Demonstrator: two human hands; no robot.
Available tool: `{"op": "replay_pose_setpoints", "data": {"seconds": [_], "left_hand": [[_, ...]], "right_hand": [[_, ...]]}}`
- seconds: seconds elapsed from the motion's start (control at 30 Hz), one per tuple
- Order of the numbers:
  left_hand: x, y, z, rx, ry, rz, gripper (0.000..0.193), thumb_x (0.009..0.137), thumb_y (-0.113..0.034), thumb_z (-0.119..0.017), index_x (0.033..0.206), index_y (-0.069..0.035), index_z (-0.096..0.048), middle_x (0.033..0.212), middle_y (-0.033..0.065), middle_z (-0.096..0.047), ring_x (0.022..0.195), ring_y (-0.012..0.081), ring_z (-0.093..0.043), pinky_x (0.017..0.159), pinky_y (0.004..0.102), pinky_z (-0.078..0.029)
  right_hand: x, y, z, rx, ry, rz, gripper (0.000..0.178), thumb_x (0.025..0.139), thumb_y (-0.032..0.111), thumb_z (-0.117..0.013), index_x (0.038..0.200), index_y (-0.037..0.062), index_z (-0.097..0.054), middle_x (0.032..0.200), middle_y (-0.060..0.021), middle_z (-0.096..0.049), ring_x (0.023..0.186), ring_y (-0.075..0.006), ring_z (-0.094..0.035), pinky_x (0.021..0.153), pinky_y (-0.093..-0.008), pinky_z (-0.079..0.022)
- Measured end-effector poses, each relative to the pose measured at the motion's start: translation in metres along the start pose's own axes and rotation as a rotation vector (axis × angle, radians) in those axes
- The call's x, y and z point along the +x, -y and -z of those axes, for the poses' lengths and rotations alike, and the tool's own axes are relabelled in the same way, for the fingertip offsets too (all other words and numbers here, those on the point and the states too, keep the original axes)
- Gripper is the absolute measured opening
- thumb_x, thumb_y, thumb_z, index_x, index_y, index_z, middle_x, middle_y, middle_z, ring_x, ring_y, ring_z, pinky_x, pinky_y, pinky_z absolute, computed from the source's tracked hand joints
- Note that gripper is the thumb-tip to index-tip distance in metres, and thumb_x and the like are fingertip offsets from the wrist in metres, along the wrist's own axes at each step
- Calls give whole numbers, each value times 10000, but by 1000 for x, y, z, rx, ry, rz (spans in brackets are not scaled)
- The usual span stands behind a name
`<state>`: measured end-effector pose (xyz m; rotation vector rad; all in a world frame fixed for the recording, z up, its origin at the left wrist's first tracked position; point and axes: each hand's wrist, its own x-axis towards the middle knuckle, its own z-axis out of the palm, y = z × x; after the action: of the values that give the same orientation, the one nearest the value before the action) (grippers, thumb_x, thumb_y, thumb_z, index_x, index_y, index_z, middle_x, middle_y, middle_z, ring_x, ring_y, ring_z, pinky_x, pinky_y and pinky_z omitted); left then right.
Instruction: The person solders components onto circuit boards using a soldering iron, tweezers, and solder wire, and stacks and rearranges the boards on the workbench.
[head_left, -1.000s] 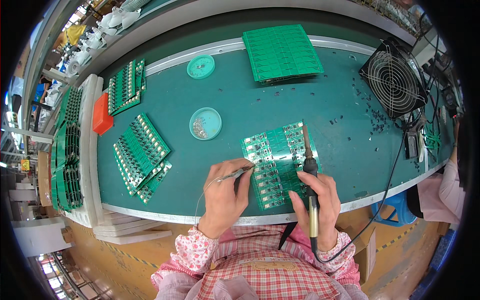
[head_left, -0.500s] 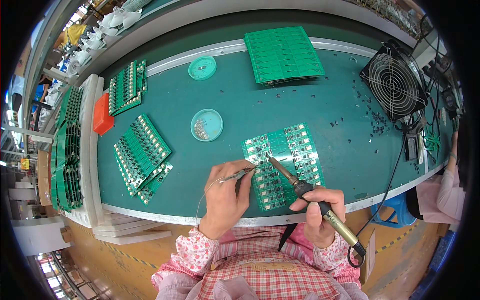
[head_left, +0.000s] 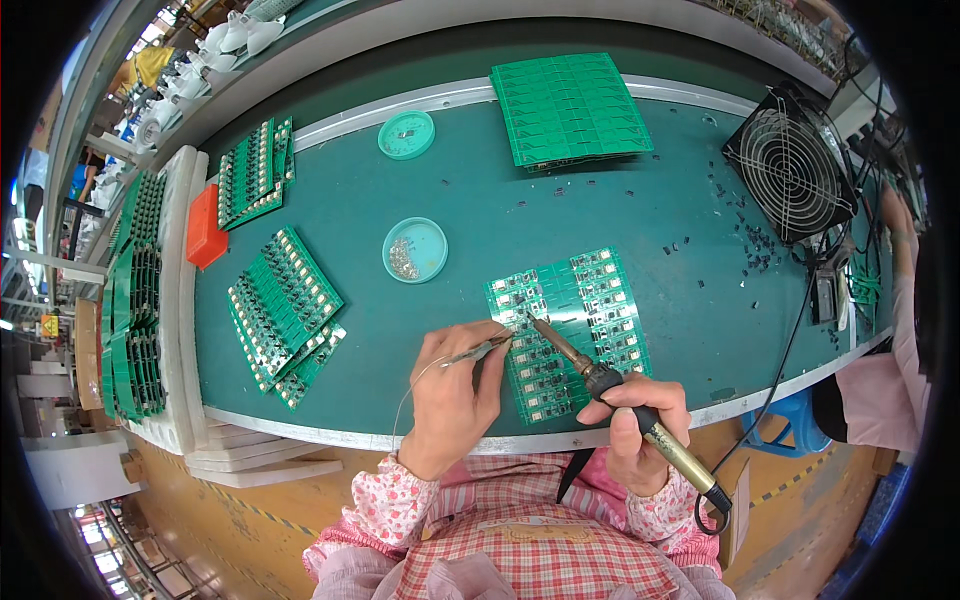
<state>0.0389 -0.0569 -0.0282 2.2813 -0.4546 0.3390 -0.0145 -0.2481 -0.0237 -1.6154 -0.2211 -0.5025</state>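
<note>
The soldering iron (head_left: pixel 602 379) has swung left, gripped by the right hand (head_left: pixel 643 430); the circuit board (head_left: pixel 570 310) lies just beyond it, beside the left hand (head_left: pixel 450 395) pinching a slim tool (head_left: pixel 468 354)

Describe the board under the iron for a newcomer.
On the green bench, find the right hand holding a soldering iron. The circuit board lies beneath the iron's tip, near the bench's front edge. Unlike the overlapping boards at left and the far green stack, it lies apart.

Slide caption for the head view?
Right hand holds a soldering iron over a circuit board; left hand pinches a slim metal tool.
</note>
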Motion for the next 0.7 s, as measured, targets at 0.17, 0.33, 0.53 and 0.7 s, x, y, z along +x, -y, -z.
{"op": "replay_pose_setpoints", "data": {"seconds": [0.17,0.33,0.53,0.7], "left_hand": [[0,0,1,0,1,3,135,849,5,-685,983,-15,-679,1015,107,-707,884,303,-654,789,381,-496],[0,1,1,-14,4,13,131,852,0,-684,982,-16,-681,1016,104,-707,891,302,-656,796,380,-496],[0,0,1,-10,-7,4,134,850,0,-687,982,-23,-684,1013,99,-706,890,298,-655,793,378,-494],[0,-1,0,-19,-7,25,127,847,1,-688,970,-28,-693,1011,95,-707,890,296,-656,793,375,-493]], "right_hand": [[1,1,1,-31,22,-14,121,908,95,-668,988,15,-624,679,-71,-694,605,-162,-681,579,-296,-540],[1,3,0,-170,89,-208,74,919,65,-656,971,23,-625,676,-44,-699,607,-120,-698,578,-270,-530],[5,1,-4,-178,108,-202,79,907,60,-673,966,22,-638,676,-43,-700,620,-142,-703,573,-270,-524],[4,-3,-4,-202,138,-123,102,882,49,-693,964,10,-646,724,-73,-711,624,-163,-704,563,-280,-528]]}}
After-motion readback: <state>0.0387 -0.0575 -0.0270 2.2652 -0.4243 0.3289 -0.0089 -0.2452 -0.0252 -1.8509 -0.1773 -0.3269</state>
